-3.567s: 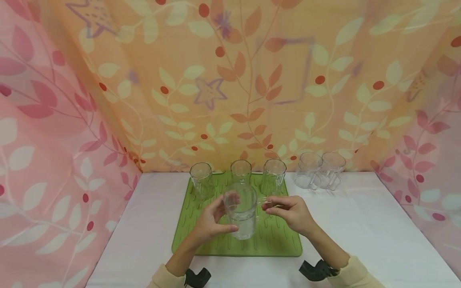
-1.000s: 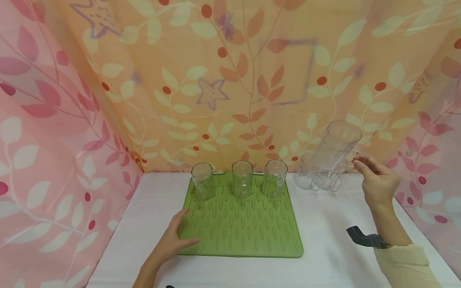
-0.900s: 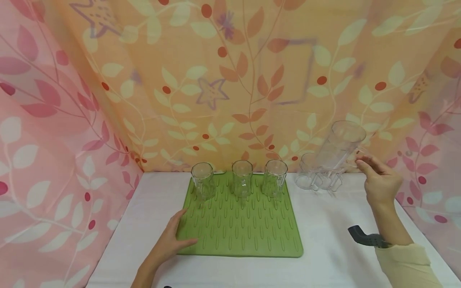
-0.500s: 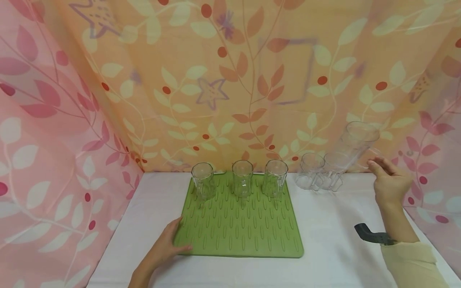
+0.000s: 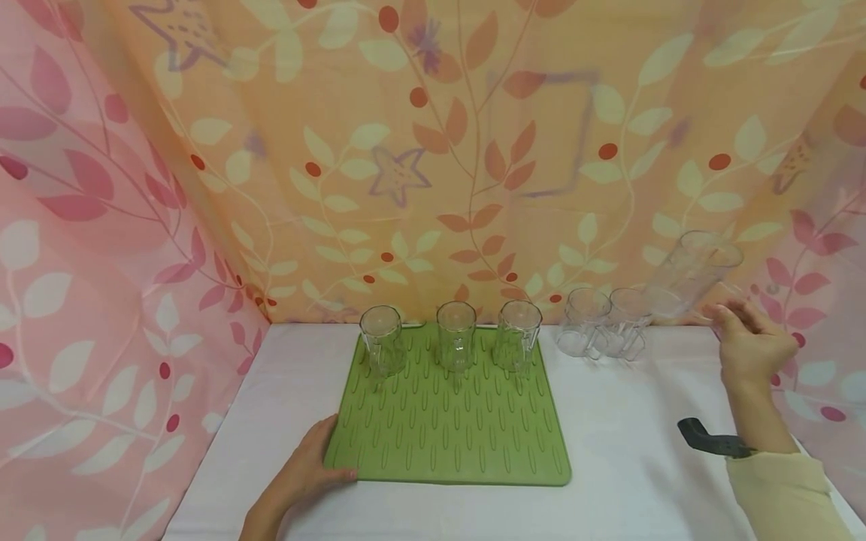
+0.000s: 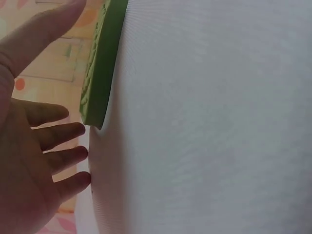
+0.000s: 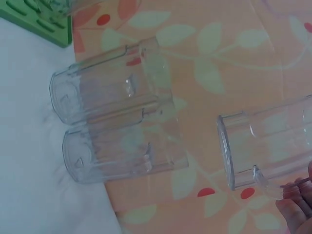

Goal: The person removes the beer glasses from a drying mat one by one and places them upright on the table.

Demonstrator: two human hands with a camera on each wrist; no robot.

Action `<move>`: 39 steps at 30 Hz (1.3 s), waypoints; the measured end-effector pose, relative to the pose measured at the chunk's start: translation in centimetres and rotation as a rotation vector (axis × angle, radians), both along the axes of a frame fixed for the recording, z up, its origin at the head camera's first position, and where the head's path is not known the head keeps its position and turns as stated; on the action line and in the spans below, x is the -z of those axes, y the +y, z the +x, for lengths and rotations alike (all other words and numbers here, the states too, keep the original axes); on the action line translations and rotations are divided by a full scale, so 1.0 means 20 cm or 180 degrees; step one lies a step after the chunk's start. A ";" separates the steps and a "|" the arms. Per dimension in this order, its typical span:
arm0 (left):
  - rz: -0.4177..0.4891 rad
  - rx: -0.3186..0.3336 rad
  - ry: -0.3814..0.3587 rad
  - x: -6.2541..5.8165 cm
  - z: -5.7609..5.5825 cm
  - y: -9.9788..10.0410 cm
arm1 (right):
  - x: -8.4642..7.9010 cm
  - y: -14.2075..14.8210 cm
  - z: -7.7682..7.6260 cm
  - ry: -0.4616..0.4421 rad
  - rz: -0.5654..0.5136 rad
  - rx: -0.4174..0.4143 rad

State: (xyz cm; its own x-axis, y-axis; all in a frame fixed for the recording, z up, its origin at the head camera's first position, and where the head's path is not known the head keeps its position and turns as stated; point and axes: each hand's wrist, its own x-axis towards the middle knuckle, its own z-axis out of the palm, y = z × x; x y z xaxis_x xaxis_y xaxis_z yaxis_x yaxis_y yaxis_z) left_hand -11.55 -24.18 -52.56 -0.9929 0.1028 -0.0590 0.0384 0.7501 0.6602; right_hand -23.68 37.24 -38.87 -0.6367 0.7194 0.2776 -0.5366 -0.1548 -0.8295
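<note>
At the right, my right hand [image 5: 752,347] pinches the handle of a clear mug [image 5: 691,274], which leans and hangs above the table. In the right wrist view the fingertips [image 7: 295,207] meet that mug's handle, and its base is well off the tabletop. Two more clear mugs [image 5: 583,323] stand side by side just left of it. My left hand [image 5: 306,464] lies at the near left corner of the green ridged mat [image 5: 449,439], thumb along the front edge. Its fingers look straight and spread in the left wrist view, beside the mat's corner, holding nothing.
Along the back of the mat stand three clear glass mugs, a left one [image 5: 383,342], a middle one [image 5: 456,338] and a right one [image 5: 518,338]. A white cloth [image 5: 501,515] covers the table. Patterned fabric [image 5: 460,150] closes off the back and both sides.
Earlier both hands were at the mug over the mat. My right hand has carried it right, past the two standing mugs, and lowered it slightly; my left hand has drawn back to the mat's corner.
</note>
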 end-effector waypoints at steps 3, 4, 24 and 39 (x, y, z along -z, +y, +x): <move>-0.0034 -0.0038 -0.0027 0.00 0.00 0.00 | 0.01 0.02 0.00 -0.0043 -0.0063 0.0108; -0.0038 -0.0051 -0.0041 0.00 0.01 0.00 | 0.02 0.03 -0.01 -0.0044 -0.0063 0.0145; -0.0264 -0.0100 -0.0245 0.01 0.00 0.00 | 0.13 0.14 -0.01 -0.0450 0.0081 0.0580; -0.0297 -0.0079 -0.0312 0.01 -0.01 0.00 | 0.27 0.19 -0.04 -0.1097 0.0537 0.0853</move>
State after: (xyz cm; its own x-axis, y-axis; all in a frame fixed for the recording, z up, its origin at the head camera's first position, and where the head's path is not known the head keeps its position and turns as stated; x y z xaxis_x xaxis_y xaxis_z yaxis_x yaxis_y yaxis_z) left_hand -11.84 -24.19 -52.84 -0.9841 0.0677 -0.1640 -0.0423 0.8083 0.5873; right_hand -24.40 41.11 -44.23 -0.5102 0.8341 0.2096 -0.2279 0.1039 -0.9681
